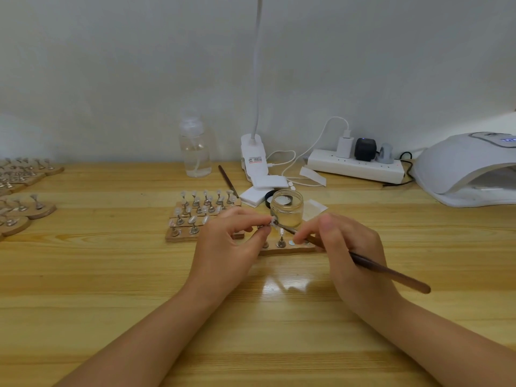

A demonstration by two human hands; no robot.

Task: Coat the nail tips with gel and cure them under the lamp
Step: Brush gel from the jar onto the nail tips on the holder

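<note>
My left hand (231, 241) pinches a small metal stand with a pale nail tip (271, 220) on its end, held above the table. My right hand (346, 247) grips a brown-handled brush (391, 272), and its bristle end touches that nail tip. Just behind them stands an open glass jar of clear gel (287, 208). Below my fingers lies a wooden strip (290, 248) with a few metal stands on it. The white curing lamp (469, 169) sits at the far right, its opening facing left.
A wooden board of several nail tips on stands (201, 213) sits left of the jar. More boards (19, 191) lie at the left edge. A clear bottle (195, 152), a clip lamp (254, 160), a power strip (357, 166), white pads (259, 191) and a second brush (227, 180) line the back.
</note>
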